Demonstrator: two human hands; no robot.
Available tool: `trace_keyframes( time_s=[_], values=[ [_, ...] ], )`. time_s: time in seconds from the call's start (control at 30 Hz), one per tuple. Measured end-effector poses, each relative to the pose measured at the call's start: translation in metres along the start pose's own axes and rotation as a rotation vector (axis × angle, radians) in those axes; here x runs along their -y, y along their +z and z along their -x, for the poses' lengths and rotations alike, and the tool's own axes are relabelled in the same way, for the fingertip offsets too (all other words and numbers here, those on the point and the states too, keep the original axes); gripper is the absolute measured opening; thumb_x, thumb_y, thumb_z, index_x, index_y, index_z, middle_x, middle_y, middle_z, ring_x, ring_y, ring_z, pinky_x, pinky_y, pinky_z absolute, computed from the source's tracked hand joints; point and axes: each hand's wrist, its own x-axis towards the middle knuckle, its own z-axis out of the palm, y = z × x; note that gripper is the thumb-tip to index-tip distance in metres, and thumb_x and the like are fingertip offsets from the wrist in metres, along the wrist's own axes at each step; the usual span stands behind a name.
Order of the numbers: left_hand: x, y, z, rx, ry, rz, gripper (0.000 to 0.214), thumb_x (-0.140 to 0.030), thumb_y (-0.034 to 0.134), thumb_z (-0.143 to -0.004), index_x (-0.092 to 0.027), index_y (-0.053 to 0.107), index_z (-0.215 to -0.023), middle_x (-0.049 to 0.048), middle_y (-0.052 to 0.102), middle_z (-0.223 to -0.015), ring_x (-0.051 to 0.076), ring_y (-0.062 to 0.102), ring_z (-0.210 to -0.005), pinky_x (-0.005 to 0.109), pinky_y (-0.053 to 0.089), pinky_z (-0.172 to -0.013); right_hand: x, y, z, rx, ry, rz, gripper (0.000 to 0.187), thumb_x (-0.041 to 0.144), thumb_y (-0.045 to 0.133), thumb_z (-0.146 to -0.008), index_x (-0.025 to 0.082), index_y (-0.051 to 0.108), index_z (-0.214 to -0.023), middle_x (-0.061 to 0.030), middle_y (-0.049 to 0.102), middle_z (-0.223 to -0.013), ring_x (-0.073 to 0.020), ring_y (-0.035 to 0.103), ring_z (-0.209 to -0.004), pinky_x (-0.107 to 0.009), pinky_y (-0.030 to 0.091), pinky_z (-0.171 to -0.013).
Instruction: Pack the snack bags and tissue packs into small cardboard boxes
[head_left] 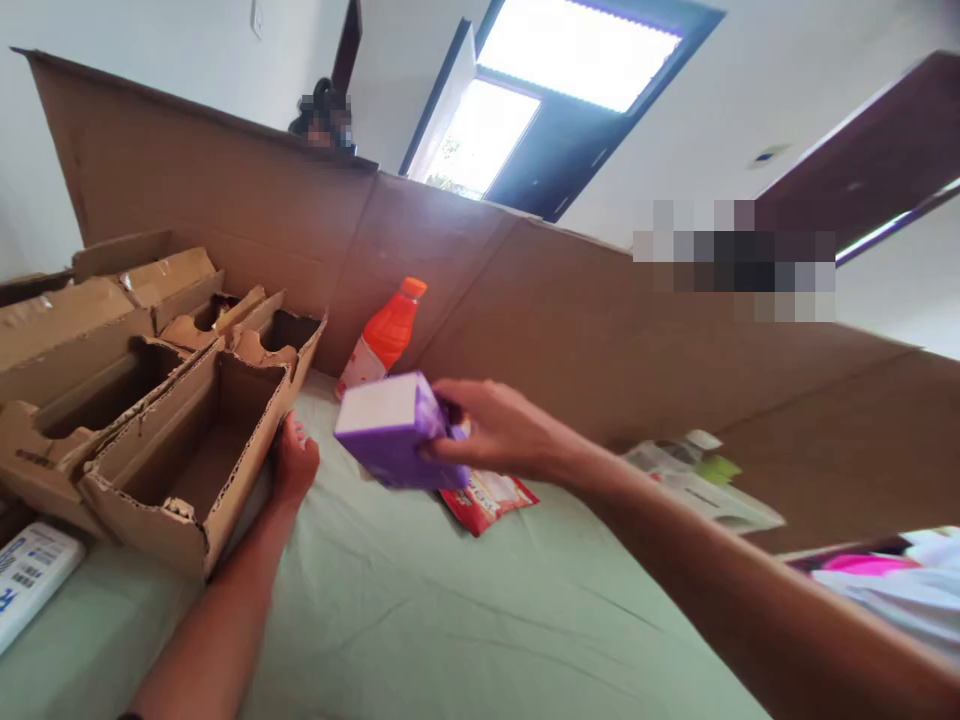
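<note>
Box (396, 437): purple sides, plain white upper face.
Gripped at one end by right hand (487, 425), near orange bottle (388, 332) and red packet (495, 505); left hand (296, 458) beside cardboard bin (142, 520), open or closed unclear.

1. Purple box (386, 460): one.
2. Orange bottle (388, 335): one.
3. Red packet (491, 502): one visible, partly hidden.
4. Cardboard bins (150, 530): at least four open ones; rear-left overlap, exact total can't tell.
5. White printed pack (37, 572): one, cut by frame edge.
6. Whitish plastic pieces (712, 500): more than one, count unclear.
7. Green cloth (420, 620): one.
8. Bright panes (577, 50): two.
9. Wall plates (257, 18): two.
</note>
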Motion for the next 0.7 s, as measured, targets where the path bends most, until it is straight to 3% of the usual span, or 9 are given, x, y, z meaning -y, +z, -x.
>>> trace_keyframes(
  time_s=[0.07, 0.13, 0.27, 0.47, 0.6, 0.7],
  values=[
    [0.0, 0.0, 0.0, 0.004, 0.001, -0.026, 0.035, -0.035, 0.062, -0.096, -0.017, 0.058, -0.126, 0.0091, 0.064, -0.12, 0.022, 0.066, -0.1, 0.043, 0.057, -0.087, -0.018, 0.033, 0.005, 0.163, 0.078, 0.065, 0.03, 0.037, 0.067, -0.075, 0.016, 0.068, -0.097, -0.0086, 0.072, -0.086, -0.0226, 0.065, -0.076, -0.031, 0.044, -0.066],
    [-0.001, -0.002, -0.001, 0.016, 0.008, -0.052, 0.035, -0.035, 0.062, -0.096, -0.017, 0.059, -0.126, 0.0089, 0.065, -0.119, 0.021, 0.066, -0.1, 0.043, 0.058, -0.087, -0.029, 0.06, 0.007, 0.271, 0.058, 0.103, 0.039, 0.037, 0.067, -0.074, 0.015, 0.068, -0.107, -0.0128, 0.074, -0.096, -0.0266, 0.068, -0.085, -0.033, 0.046, -0.074],
    [-0.003, -0.006, -0.001, 0.039, 0.021, -0.098, 0.033, -0.034, 0.061, -0.096, -0.017, 0.059, -0.124, 0.0085, 0.065, -0.118, 0.021, 0.066, -0.098, 0.042, 0.058, -0.086, -0.043, 0.091, 0.003, 0.349, -0.006, 0.258, 0.057, 0.032, 0.068, -0.072, 0.012, 0.065, -0.125, -0.019, 0.075, -0.101, -0.0336, 0.07, -0.098, -0.043, 0.044, -0.092],
    [-0.003, -0.006, 0.004, 0.044, 0.021, -0.13, 0.033, -0.034, 0.062, -0.096, -0.016, 0.06, -0.124, 0.0085, 0.065, -0.118, 0.021, 0.066, -0.1, 0.043, 0.058, -0.087, -0.056, 0.101, -0.014, 0.278, 0.03, 0.336, 0.065, 0.024, 0.062, -0.076, 0.005, 0.056, -0.138, -0.0278, 0.07, -0.115, -0.0385, 0.065, -0.114, -0.048, 0.041, -0.099],
    [-0.002, -0.004, 0.008, 0.041, 0.009, -0.124, 0.033, -0.034, 0.062, -0.096, -0.017, 0.06, -0.124, 0.0086, 0.066, -0.118, 0.021, 0.066, -0.101, 0.043, 0.057, -0.088, -0.054, 0.097, -0.021, 0.278, 0.027, 0.36, 0.059, 0.022, 0.066, -0.074, 0.014, 0.062, -0.133, -0.0236, 0.072, -0.114, -0.0379, 0.066, -0.111, -0.049, 0.043, -0.095],
    [-0.001, -0.002, 0.011, 0.037, 0.005, -0.111, 0.032, -0.033, 0.062, -0.096, -0.017, 0.06, -0.124, 0.009, 0.065, -0.119, 0.022, 0.066, -0.104, 0.045, 0.056, -0.091, -0.039, 0.076, -0.03, 0.211, -0.012, 0.345, 0.042, 0.03, 0.069, -0.078, 0.023, 0.07, -0.119, -0.0189, 0.072, -0.116, -0.0356, 0.067, -0.108, -0.047, 0.047, -0.089]
  ],
)
